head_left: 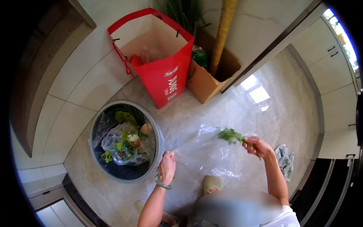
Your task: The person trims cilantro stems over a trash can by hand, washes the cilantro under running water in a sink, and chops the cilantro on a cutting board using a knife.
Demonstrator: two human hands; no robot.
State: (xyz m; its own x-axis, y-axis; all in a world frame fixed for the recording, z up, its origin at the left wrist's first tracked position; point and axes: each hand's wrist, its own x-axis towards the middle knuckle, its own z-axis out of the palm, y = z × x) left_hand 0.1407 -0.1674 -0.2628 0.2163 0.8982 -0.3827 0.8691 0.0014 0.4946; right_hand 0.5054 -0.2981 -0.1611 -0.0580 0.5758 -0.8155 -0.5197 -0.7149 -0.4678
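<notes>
A clear plastic bag (pixel 204 151) is stretched between my two hands above the floor. My left hand (pixel 167 165), with a bangle at the wrist, is closed on the bag's gathered end beside the trash can; a bit of green and yellow shows at the fingers. My right hand (pixel 257 146) pinches the stems of a small bunch of leafy green herbs (pixel 230 136), whose leaves lie at the bag's right side. The round grey trash can (pixel 99 166) on the left holds crumpled plastic (pixel 109 138), green leaf scraps (pixel 124 117) and pieces of eggshell (pixel 133 137).
Behind the can stands a large red paper bag (pixel 162 79). Beside it, a cardboard box (pixel 204 85) holds a yellow-wrapped pole (pixel 223 34). A grey cloth (pixel 285 162) lies on the floor at right. My slippered foot (pixel 212 184) is below the plastic bag.
</notes>
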